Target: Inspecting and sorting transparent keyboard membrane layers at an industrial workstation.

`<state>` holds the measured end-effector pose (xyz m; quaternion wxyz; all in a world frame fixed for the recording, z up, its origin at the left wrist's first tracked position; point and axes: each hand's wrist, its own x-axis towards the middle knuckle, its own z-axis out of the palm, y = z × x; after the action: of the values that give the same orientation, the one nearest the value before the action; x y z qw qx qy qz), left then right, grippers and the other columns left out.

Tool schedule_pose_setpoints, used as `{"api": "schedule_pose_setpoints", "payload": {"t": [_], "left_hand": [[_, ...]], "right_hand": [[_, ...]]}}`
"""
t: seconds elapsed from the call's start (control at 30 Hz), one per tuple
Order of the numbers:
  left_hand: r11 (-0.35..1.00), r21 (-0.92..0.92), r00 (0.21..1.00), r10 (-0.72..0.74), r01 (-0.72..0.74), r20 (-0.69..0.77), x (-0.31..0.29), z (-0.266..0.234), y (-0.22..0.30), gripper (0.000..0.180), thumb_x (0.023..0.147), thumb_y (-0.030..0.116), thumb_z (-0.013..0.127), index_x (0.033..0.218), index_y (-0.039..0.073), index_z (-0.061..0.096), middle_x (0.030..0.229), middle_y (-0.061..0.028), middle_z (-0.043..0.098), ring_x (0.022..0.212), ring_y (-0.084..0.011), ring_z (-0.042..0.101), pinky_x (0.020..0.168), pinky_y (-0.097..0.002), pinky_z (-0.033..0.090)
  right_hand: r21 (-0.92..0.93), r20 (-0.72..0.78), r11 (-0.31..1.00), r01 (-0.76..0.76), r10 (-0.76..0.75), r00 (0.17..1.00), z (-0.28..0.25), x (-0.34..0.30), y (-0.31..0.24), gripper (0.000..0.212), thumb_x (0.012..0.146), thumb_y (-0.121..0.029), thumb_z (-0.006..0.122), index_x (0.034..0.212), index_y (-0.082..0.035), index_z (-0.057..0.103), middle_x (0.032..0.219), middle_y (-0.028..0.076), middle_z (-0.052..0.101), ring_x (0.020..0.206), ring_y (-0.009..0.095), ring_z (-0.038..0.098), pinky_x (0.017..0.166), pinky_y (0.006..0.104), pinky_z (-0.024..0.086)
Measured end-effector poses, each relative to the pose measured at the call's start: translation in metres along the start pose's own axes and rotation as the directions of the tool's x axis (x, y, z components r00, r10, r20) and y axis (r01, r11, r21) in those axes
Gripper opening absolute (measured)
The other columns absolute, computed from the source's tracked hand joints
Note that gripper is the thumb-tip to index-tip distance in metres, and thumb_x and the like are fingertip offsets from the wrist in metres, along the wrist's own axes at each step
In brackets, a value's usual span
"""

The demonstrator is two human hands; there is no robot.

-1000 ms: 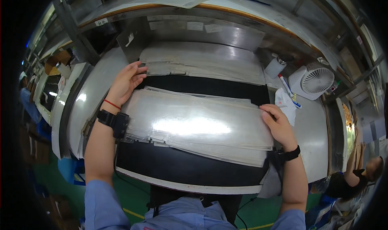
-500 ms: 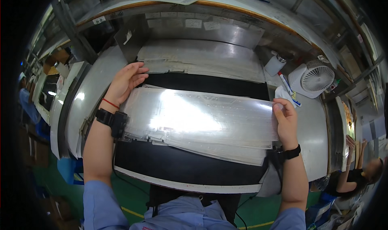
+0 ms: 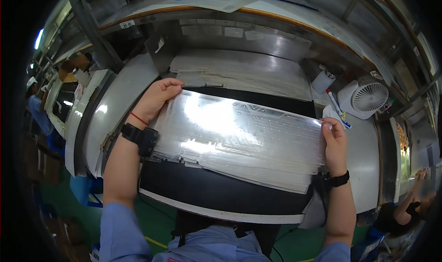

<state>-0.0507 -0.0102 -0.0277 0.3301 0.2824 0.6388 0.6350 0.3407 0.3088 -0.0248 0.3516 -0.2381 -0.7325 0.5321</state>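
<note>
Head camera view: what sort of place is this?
Probably a factory workshop: thin, shiny sheets lie stacked on a workbench, a co-worker in blue is at the far left, and a yellow line crosses the green floor.

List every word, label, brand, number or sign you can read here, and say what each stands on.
White label on the shelf edge: dark characters, not copied out.
Paper notes on the metal back panel: too small to read.
Blue shirt: red marks, too blurred to read.
Held clear sheet: no readable text.
</note>
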Motion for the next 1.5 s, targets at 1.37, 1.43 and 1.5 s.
{"api": "schedule_pose_setpoints", "payload": {"t": [1.37, 1.43, 1.5], "left_hand": [[0.945, -0.313, 0.967, 0.011, -0.093, -0.256, 0.005, 0.003, -0.005, 0.037, 0.102, 0.02, 0.05, 0.131, -0.001, 0.048, 0.111, -0.009, 0.062, 0.094, -0.0136, 0.062, 0.079, -0.0213, 0.052], [0.943, -0.321, 0.973, 0.011, -0.087, -0.229, 0.005, 0.001, -0.003, 0.039, 0.102, 0.02, 0.049, 0.133, -0.003, 0.046, 0.119, -0.0142, 0.06, 0.105, -0.0186, 0.061, 0.088, -0.0248, 0.052], [0.95, -0.308, 0.982, 0.0, -0.059, -0.187, 0.006, -0.002, -0.003, 0.039, 0.103, 0.018, 0.047, 0.134, -0.005, 0.045, 0.128, -0.0192, 0.056, 0.11, -0.0213, 0.06, 0.093, -0.0278, 0.052]], "right_hand": [[-0.107, -0.018, 0.994, -0.02, 0.018, 1.0, -0.003, 0.004, 0.011, 0.027, 0.101, -0.016, 0.05, 0.122, -0.002, 0.06, 0.101, 0.003, 0.063, 0.091, 0.01, 0.055, 0.082, 0.0231, 0.044], [-0.314, 0.087, 0.938, 0.145, -0.124, 0.989, -0.006, 0.005, 0.023, 0.024, 0.1, -0.017, 0.052, 0.116, -0.002, 0.063, 0.105, 0.003, 0.064, 0.094, 0.01, 0.056, 0.083, 0.0238, 0.044], [-0.365, 0.156, 0.923, 0.121, -0.068, 0.985, -0.009, 0.004, 0.026, 0.022, 0.1, -0.016, 0.054, 0.112, -0.002, 0.064, 0.106, 0.002, 0.064, 0.095, 0.01, 0.056, 0.083, 0.024, 0.044]]}}
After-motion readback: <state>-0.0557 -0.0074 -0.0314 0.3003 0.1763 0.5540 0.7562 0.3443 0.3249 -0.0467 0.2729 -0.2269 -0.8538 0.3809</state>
